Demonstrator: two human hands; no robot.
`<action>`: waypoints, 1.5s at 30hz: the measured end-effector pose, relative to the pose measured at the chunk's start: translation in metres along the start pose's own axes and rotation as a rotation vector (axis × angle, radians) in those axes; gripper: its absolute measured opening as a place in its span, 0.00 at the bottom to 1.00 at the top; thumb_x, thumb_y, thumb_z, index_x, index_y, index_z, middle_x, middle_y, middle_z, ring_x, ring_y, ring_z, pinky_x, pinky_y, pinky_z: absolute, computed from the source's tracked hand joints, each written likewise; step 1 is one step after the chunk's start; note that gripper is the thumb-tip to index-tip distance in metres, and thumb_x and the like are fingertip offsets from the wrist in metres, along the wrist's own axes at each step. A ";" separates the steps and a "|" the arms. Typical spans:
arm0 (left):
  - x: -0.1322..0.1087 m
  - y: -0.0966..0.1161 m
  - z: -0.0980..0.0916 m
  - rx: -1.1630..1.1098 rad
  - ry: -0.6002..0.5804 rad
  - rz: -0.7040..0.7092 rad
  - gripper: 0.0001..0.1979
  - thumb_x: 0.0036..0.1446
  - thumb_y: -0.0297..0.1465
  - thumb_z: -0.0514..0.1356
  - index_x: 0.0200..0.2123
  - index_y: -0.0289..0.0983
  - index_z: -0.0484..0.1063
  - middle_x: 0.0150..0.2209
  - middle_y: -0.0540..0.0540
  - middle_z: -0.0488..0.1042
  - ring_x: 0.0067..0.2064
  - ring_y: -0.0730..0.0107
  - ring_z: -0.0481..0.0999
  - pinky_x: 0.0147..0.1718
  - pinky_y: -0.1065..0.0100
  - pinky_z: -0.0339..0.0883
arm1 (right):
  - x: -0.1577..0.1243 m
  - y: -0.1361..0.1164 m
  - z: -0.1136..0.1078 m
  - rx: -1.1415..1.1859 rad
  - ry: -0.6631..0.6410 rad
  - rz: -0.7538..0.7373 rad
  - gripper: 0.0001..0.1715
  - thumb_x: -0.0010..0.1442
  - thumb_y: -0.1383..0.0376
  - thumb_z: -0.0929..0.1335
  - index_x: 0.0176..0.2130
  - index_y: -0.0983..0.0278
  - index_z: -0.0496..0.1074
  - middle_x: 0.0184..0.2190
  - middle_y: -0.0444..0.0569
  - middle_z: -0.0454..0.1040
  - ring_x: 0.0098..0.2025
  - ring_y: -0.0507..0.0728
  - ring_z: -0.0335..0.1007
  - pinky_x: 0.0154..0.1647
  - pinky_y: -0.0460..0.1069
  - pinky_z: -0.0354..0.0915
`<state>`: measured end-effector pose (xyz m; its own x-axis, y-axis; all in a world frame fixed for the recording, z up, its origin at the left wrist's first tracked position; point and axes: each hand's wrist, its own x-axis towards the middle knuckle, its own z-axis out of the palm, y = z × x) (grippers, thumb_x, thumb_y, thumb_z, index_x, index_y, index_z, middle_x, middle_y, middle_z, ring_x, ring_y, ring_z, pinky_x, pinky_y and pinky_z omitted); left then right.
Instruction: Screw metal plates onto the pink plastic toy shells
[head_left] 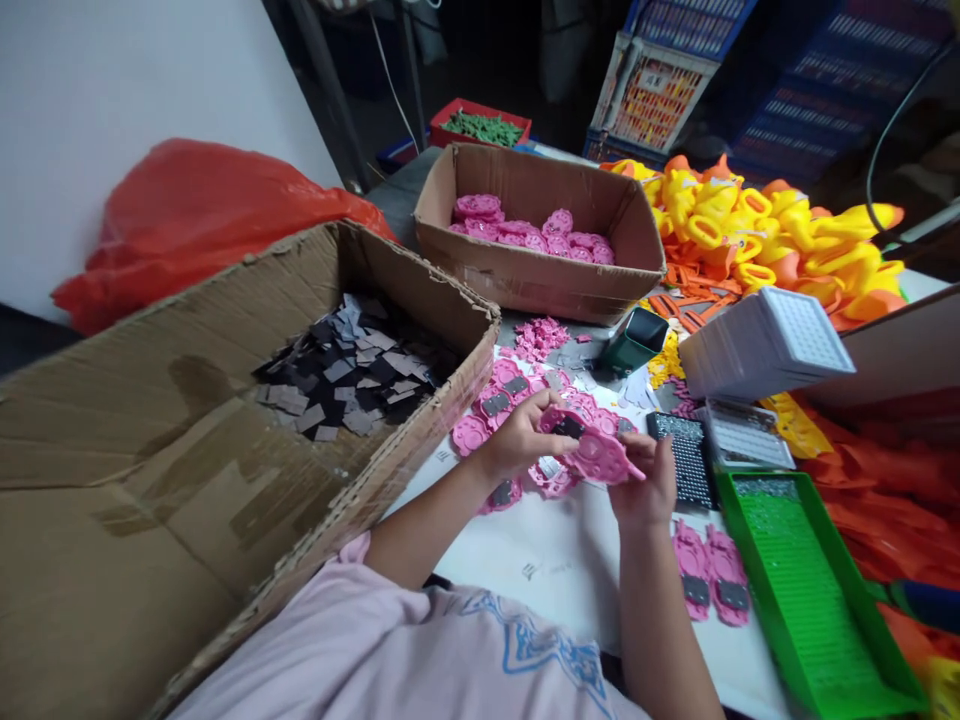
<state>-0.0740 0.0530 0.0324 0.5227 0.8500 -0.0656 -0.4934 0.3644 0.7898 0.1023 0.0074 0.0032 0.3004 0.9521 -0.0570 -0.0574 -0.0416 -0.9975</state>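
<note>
My left hand (523, 435) pinches one end of a pink plastic toy part (602, 456) near a dark square pad (566, 424) set in it. The other end of the part rests against the fingers of my right hand (651, 482), whose thumb points up. Below and behind the held part, several more pink parts (470, 434) lie on the white work surface, some bearing dark grey squares. Two pink parts with dark blocks (696, 590) lie side by side to the right of my right forearm.
A large cardboard box (180, 370) with dark square pieces (352, 360) stands at left. Behind are a box (525, 280) of pink parts and yellow toys (787, 230). At right are a green tray (817, 600), a black peg block (686, 460) and white stacked trays (757, 345).
</note>
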 end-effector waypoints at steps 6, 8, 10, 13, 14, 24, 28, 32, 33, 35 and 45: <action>-0.003 -0.003 -0.003 -0.076 -0.231 -0.130 0.27 0.33 0.27 0.75 0.39 0.37 0.71 0.31 0.49 0.73 0.29 0.74 0.72 0.28 0.73 0.66 | 0.065 -0.041 0.028 -0.534 -0.108 -0.061 0.25 0.54 0.47 0.69 0.35 0.67 0.72 0.30 0.47 0.72 0.32 0.50 0.66 0.35 0.47 0.65; -0.001 -0.005 -0.004 -0.089 -0.249 -0.148 0.23 0.32 0.29 0.75 0.34 0.34 0.73 0.30 0.48 0.74 0.29 0.74 0.73 0.28 0.73 0.66 | 0.090 -0.042 0.050 -0.744 -0.220 -0.062 0.21 0.56 0.52 0.69 0.37 0.68 0.71 0.33 0.47 0.72 0.36 0.50 0.67 0.42 0.49 0.67; 0.000 -0.007 -0.007 -0.127 -0.271 -0.166 0.22 0.29 0.28 0.76 0.31 0.33 0.74 0.29 0.47 0.74 0.29 0.74 0.73 0.27 0.74 0.65 | 0.110 -0.037 0.073 -0.939 -0.300 -0.036 0.19 0.60 0.54 0.67 0.39 0.69 0.70 0.36 0.48 0.71 0.39 0.50 0.68 0.45 0.51 0.68; 0.001 -0.009 -0.009 -0.173 -0.314 -0.168 0.24 0.25 0.26 0.77 0.30 0.32 0.74 0.29 0.48 0.74 0.29 0.74 0.73 0.27 0.73 0.66 | 0.126 -0.025 0.101 -1.171 -0.348 -0.013 0.20 0.62 0.55 0.65 0.45 0.69 0.69 0.43 0.51 0.70 0.46 0.53 0.68 0.50 0.54 0.68; 0.001 -0.008 -0.010 -0.174 -0.325 -0.164 0.24 0.23 0.26 0.77 0.29 0.32 0.74 0.29 0.48 0.74 0.29 0.74 0.73 0.28 0.73 0.66 | 0.128 -0.021 0.108 -1.230 -0.347 -0.009 0.20 0.62 0.55 0.65 0.46 0.69 0.68 0.45 0.52 0.70 0.48 0.54 0.67 0.51 0.55 0.67; 0.000 -0.006 -0.011 -0.152 -0.399 -0.196 0.24 0.19 0.24 0.78 0.25 0.32 0.73 0.28 0.48 0.75 0.28 0.74 0.74 0.26 0.74 0.66 | 0.128 -0.004 0.123 -1.302 -0.311 -0.083 0.20 0.62 0.56 0.65 0.47 0.69 0.68 0.45 0.52 0.70 0.49 0.54 0.67 0.52 0.56 0.67; -0.001 -0.006 -0.012 -0.181 -0.460 -0.191 0.23 0.21 0.24 0.77 0.24 0.32 0.72 0.30 0.48 0.75 0.31 0.72 0.75 0.29 0.72 0.69 | 0.118 -0.015 0.111 -1.082 -0.267 -0.197 0.19 0.61 0.56 0.66 0.44 0.69 0.69 0.41 0.50 0.71 0.45 0.52 0.68 0.50 0.54 0.68; 0.001 -0.008 -0.010 -0.254 -0.487 -0.153 0.20 0.28 0.26 0.77 0.25 0.32 0.71 0.31 0.47 0.75 0.31 0.72 0.75 0.28 0.72 0.68 | 0.106 -0.020 0.089 -0.816 -0.124 -0.229 0.18 0.61 0.57 0.66 0.44 0.69 0.69 0.41 0.49 0.71 0.44 0.52 0.68 0.49 0.54 0.67; 0.001 -0.009 -0.010 -0.259 -0.490 -0.148 0.20 0.29 0.26 0.77 0.26 0.33 0.70 0.31 0.47 0.75 0.30 0.72 0.75 0.28 0.72 0.68 | 0.103 -0.018 0.084 -0.750 -0.106 -0.211 0.18 0.61 0.57 0.66 0.43 0.69 0.69 0.39 0.49 0.71 0.42 0.51 0.68 0.47 0.53 0.68; 0.002 -0.009 -0.011 -0.243 -0.495 -0.146 0.21 0.28 0.26 0.77 0.26 0.33 0.70 0.31 0.47 0.75 0.31 0.72 0.75 0.29 0.72 0.68 | 0.098 -0.015 0.076 -0.614 -0.092 -0.159 0.17 0.60 0.57 0.67 0.42 0.70 0.69 0.36 0.47 0.71 0.38 0.49 0.68 0.43 0.50 0.69; 0.003 -0.013 -0.010 -0.252 -0.254 -0.139 0.24 0.36 0.27 0.75 0.39 0.33 0.73 0.34 0.47 0.74 0.33 0.72 0.75 0.34 0.73 0.69 | 0.027 -0.003 0.016 0.077 0.039 -0.035 0.20 0.51 0.54 0.70 0.39 0.66 0.72 0.28 0.47 0.73 0.29 0.51 0.72 0.29 0.47 0.70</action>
<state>-0.0725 0.0547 0.0161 0.7367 0.6760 0.0166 -0.5447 0.5786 0.6071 0.0949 0.0384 0.0054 0.3400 0.9401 -0.0247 -0.1185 0.0167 -0.9928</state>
